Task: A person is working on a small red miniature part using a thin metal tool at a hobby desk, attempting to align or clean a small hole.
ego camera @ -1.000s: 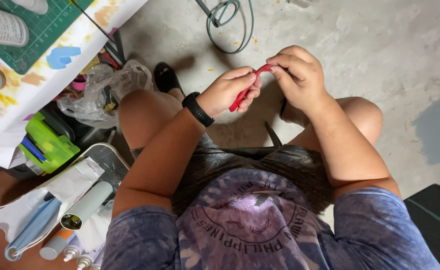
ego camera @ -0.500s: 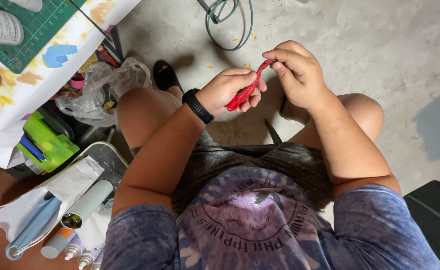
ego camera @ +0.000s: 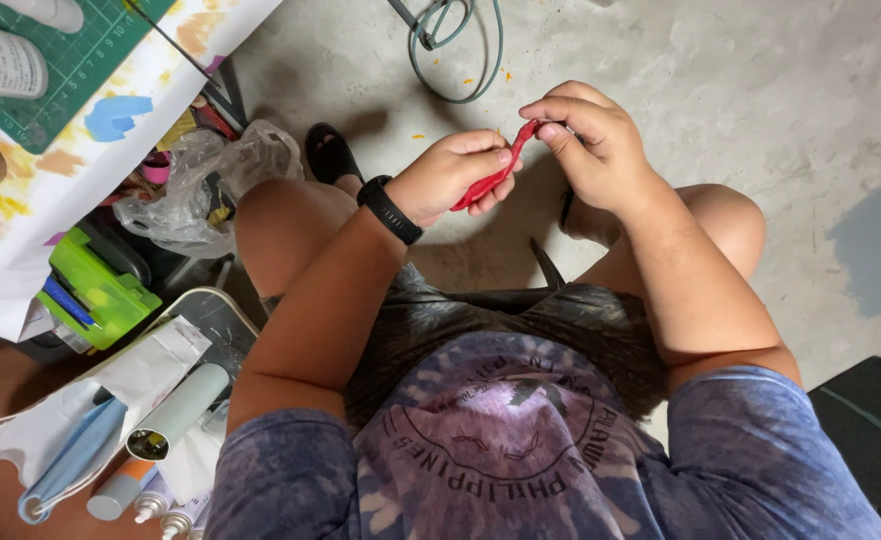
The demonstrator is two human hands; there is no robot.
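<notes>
A limp red rubbery strip (ego camera: 489, 180), like an uninflated balloon, is stretched between both hands above my knees. My left hand (ego camera: 451, 175), with a black band on its wrist, is closed around the strip's lower part. My right hand (ego camera: 591, 140) pinches the upper end between thumb and fingertips. I am seated, looking straight down at my lap and a concrete floor (ego camera: 741, 90).
A paint-stained paper sheet (ego camera: 81, 150) with a green cutting mat (ego camera: 61, 70) lies at the upper left. Below it are a clear plastic bag (ego camera: 211, 180), a lime-green box (ego camera: 96, 290) and a tray of tubes (ego camera: 161, 440). A green cable (ego camera: 451, 40) loops on the floor ahead.
Both hands have edged upward and closer together. The right fingers have shifted their pinch on the strip's upper end, and the strip now curves more between the hands.
</notes>
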